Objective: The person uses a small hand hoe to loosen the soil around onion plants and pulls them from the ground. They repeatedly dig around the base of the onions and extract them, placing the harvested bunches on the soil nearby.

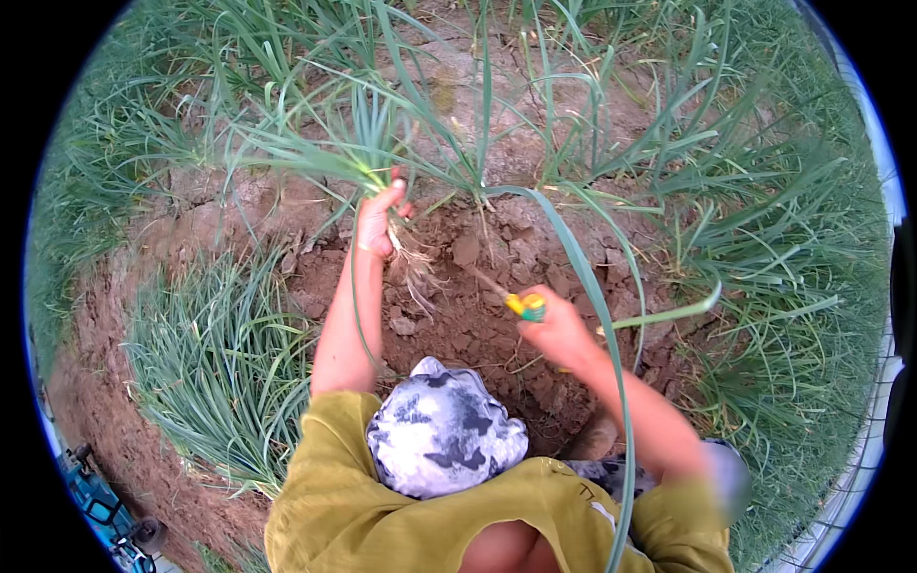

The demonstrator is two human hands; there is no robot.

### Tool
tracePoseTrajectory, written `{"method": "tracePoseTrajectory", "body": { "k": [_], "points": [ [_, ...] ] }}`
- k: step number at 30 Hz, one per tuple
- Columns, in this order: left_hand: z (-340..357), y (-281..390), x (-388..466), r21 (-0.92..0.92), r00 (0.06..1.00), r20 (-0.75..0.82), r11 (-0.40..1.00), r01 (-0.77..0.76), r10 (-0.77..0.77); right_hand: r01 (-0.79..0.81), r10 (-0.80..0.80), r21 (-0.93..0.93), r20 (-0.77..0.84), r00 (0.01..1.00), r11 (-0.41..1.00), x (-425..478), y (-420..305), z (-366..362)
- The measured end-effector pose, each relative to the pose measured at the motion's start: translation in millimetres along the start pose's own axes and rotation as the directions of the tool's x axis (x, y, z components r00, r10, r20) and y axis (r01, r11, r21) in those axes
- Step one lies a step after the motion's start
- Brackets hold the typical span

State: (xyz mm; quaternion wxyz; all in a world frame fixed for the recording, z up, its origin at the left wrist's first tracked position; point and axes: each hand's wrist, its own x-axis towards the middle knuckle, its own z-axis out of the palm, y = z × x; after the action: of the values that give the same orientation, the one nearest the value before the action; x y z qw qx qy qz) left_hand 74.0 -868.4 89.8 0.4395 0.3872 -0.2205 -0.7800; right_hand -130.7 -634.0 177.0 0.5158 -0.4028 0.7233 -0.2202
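Observation:
My left hand [381, 215] is closed around a bunch of green onion plants [365, 161]. Their pale, stringy roots [415, 268] hang below the fist over broken brown soil [458, 322]. In my right hand [555, 322] is a small digging tool with a yellow and green handle [524, 306]; its thin metal shaft points up and left to a rounded, soil-coloured end near the dirt. Between the hands and a little beyond them, another onion plant [478, 179] stands rooted, with thin roots bared below it. One long leaf [591, 286] arches in front of my right arm.
A large pile of onion plants [222, 372] lies on the ground at left. More onion plants [752, 251] grow at right and along the far side. A teal wheeled machine [100, 508] stands at lower left. My knee in patterned cloth [448, 430] is close below the dug soil.

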Motion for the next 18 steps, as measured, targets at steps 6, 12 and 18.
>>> {"method": "tracePoseTrajectory", "body": {
  "k": [6,12,18],
  "points": [
    [39,-76,41,0.714,0.986,0.153,0.698,-0.061,-0.07,-0.257,0.255,0.006,0.079,0.964,0.966,-41,-72,-122],
    [69,-134,84,0.858,0.948,0.316,0.415,-0.302,0.037,-0.258,0.255,-0.012,-0.113,0.96,0.966,74,-74,-52],
    [51,-130,80,0.512,0.994,0.071,0.852,-0.107,0.082,-0.015,0.041,0.082,-0.324,0.945,0.997,63,67,43]
  ]
}}
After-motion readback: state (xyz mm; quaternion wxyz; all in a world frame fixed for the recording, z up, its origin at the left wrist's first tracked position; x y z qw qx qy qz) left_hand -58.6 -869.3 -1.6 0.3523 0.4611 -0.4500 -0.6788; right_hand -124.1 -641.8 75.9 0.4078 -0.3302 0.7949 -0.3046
